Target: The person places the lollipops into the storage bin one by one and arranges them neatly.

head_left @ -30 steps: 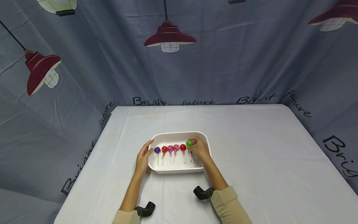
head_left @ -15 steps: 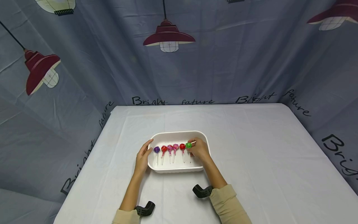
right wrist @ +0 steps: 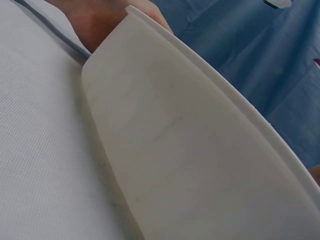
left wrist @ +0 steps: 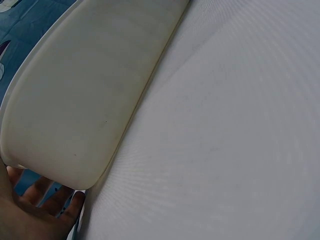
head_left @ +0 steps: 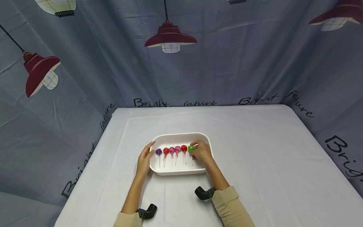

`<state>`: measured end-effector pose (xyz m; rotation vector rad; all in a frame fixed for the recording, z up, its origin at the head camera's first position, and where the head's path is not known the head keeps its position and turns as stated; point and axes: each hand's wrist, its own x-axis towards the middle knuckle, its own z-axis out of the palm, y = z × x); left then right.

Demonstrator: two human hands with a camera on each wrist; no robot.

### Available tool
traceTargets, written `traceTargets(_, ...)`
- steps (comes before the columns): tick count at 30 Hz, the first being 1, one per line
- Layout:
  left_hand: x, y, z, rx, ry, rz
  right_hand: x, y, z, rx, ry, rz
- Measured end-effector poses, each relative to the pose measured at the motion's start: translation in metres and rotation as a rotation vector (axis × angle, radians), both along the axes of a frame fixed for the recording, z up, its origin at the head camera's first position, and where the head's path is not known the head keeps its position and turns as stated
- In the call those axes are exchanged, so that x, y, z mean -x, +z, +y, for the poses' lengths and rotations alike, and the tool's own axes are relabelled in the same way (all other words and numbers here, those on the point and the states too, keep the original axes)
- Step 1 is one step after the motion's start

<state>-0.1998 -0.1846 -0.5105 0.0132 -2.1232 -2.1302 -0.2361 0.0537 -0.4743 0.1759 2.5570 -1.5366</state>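
A white tray [head_left: 181, 172] holds a row of wrapped lollipops. From the left come a purple lollipop [head_left: 158, 152], a red lollipop [head_left: 166, 150], two pink ones side by side, another red lollipop [head_left: 184, 148] and a green lollipop [head_left: 191, 148]. My left hand [head_left: 144, 161] grips the tray's left end, thumb at the rim and fingers along the outer wall in the left wrist view. Reaching over the right side, my right hand [head_left: 202, 151] pinches the green lollipop near its head. One white stick points downward below it; a short white piece shows by the fingers.
The tray stands on a table with a white cloth [head_left: 255, 157]. A grey-blue curtain [head_left: 227, 63] printed with lamps and lettering hangs behind and at both sides. Black wrist devices [head_left: 204, 193] sit near both beige sleeves [head_left: 232, 205].
The green lollipop's head has dropped slightly toward the row, and a short white piece has come into sight by the fingers. The right-hand red lollipop has shifted slightly left. My left hand stays put.
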Motion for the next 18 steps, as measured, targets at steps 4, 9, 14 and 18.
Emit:
traceTargets(4,-0.0005,-0.0021,0.0001,0.021,0.011,-0.003,0.0,-0.0006,0.0004,-0.002,-0.001,-0.007)
traceTargets(9,-0.0019,-0.0024,0.0005,0.019,0.001,-0.002,0.0,-0.0024,0.0011,-0.031,0.004,-0.003)
traceTargets(14,-0.0013,-0.0017,0.0002,0.012,-0.006,0.009,0.0005,-0.0028,0.0011,-0.08,0.013,0.026)
traceTargets(18,0.0,-0.0021,0.0002,0.016,0.007,0.028,0.0013,-0.0031,0.0007,-0.113,0.023,0.04)
